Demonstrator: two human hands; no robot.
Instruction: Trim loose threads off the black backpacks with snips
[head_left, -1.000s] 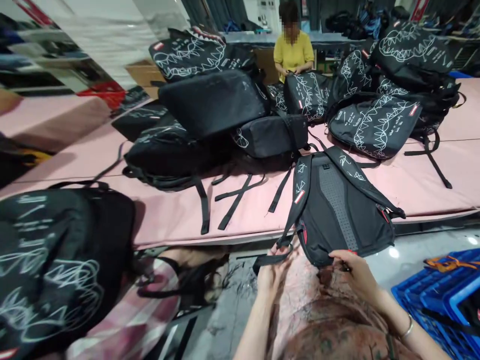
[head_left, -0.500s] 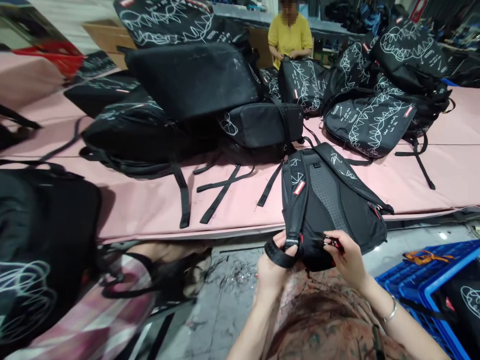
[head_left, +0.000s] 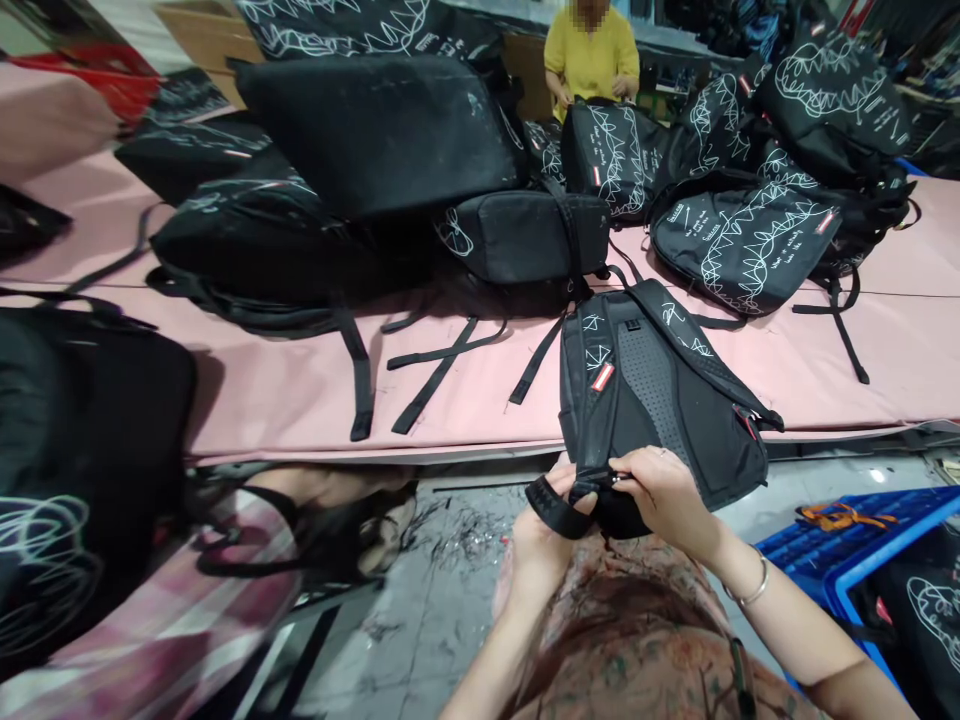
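A black backpack (head_left: pixel 682 420) lies back side up, its far end on the pink table and its near end over the edge toward me. White line drawings and a red label mark its shoulder straps. My left hand (head_left: pixel 551 525) grips the lower end of the left shoulder strap (head_left: pixel 596 425) at its buckle, with a loop of black webbing (head_left: pixel 555 510) standing out over the fingers. Close beside it, the fingers of my right hand (head_left: pixel 664 490) are pinched at the buckle around something small and dark, partly hidden, that I cannot make out.
Several black backpacks (head_left: pixel 375 135) are piled along the pink table (head_left: pixel 292 390). A person in a yellow top (head_left: pixel 589 55) stands behind it. At left, someone in a checked garment (head_left: pixel 247 550) sits by another backpack (head_left: pixel 90 430). A blue crate (head_left: pixel 832 580) stands at right.
My right hand has moved left, up to the strap buckle beside my left hand. My left hand keeps its grip on the strap. The view has shifted slightly.
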